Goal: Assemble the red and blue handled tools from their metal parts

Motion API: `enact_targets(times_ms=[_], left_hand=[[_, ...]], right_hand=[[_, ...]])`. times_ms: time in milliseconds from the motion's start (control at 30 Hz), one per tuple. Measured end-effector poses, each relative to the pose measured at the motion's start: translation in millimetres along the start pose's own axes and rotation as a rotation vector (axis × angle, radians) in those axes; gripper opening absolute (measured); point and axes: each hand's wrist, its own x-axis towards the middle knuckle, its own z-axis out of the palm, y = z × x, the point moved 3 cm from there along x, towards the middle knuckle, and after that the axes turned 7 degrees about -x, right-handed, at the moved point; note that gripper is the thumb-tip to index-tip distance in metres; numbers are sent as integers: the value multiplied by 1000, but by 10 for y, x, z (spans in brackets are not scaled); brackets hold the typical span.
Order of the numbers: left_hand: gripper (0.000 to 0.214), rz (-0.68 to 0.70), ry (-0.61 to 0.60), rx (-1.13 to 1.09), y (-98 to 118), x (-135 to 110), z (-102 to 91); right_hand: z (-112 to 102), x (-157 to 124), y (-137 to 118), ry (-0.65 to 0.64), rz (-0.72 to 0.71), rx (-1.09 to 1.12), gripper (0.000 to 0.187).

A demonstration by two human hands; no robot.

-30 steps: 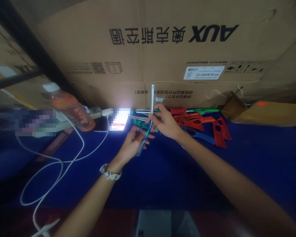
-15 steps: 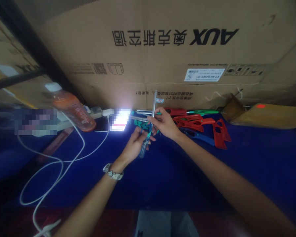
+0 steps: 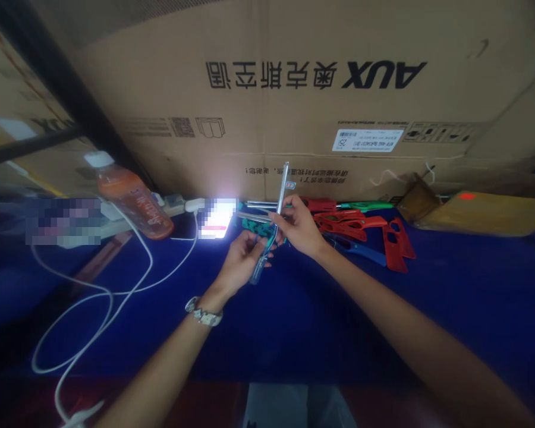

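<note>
My left hand (image 3: 238, 261) is closed around a screwdriver with a clear bluish handle (image 3: 257, 270), whose butt sticks out below the fingers. Its long silver shaft (image 3: 283, 187) points up and slightly right, and a small white label is near it. My right hand (image 3: 301, 229) pinches the shaft between thumb and fingers, just above the left hand. Behind both hands lie green-and-black pieces (image 3: 255, 226) and several silver rods (image 3: 256, 205), partly hidden. Right of my right hand is a pile of red-handled tools (image 3: 348, 223), their exact kind unclear.
A large cardboard box (image 3: 267, 35) rises behind the blue table surface (image 3: 316, 333). On the left are an orange drink bottle (image 3: 134, 196), a bright blurred screen (image 3: 218, 217) and a looped white cable (image 3: 111, 291). A yellow package (image 3: 485, 213) lies at right.
The screwdriver's shaft leans slightly more to the right. Both hands keep their grip, and the view has shifted a little.
</note>
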Motion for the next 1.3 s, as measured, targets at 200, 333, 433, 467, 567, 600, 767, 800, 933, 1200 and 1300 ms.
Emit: enact_targets(times_ms=[200,333,433,467,567,600,767,800,933,1200,1300], left_hand=[[35,-61,35,-21,0,17,-26],[38,-47,-40,66,0,28,-21],[36,28,-55,94,8,29,-5],[35,38,-57,94,10,29,0],[29,0,-22,83,13,37,-11],[27,-38,-14,88,11,42,-19],[36,-207,-92,164,6,47,-13],[36,-206,-88,169,10,44,-8],[30,-183,-37,137,19,21,19],[29,-207,-8,105,23,1,7],[29,-210,0,104,19,7,-9]], right_hand=[[-24,24,-65,30,-9,-21,47],[-39,34,-85,57,-22,-22,49],[-31,33,-72,76,-32,2,48],[-23,31,-70,76,-37,8,48],[9,15,-88,65,-40,14,47],[21,8,-100,58,-39,11,47],[46,-7,-138,36,-40,17,46],[44,-3,-130,38,-32,34,47],[41,31,-74,21,14,109,52],[28,24,-83,3,66,192,53],[-11,35,-95,3,67,149,49]])
